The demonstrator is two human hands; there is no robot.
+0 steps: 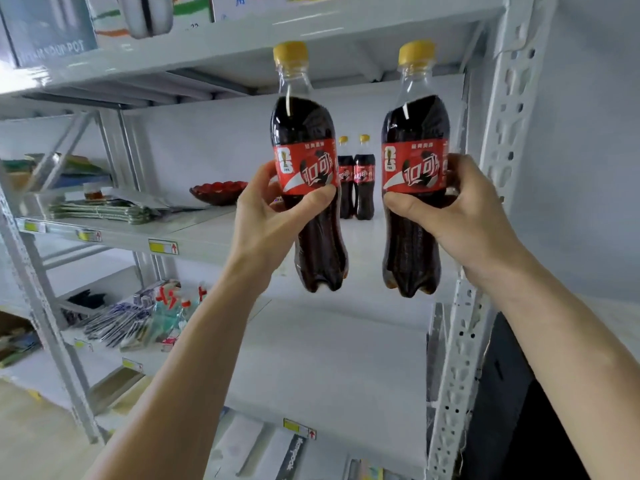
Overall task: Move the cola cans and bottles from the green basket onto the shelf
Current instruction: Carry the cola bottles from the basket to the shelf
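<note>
My left hand (273, 209) grips a cola bottle (306, 133) with a yellow cap and red label, held upright in the air in front of the grey metal shelf (207, 237). My right hand (464, 209) grips a second cola bottle (415, 126) of the same kind, upright, a little to the right. Both bottles hang above the shelf board's front edge. Far back on that board two more cola bottles (356, 178) stand side by side against the wall. The green basket is out of view.
A dark red glass bowl (218, 192) and flat packets (100, 211) lie on the same board to the left. The perforated shelf upright (495, 168) stands close right of my right hand. Boxes sit on the board above; packaged goods (138, 317) lie on the lower board.
</note>
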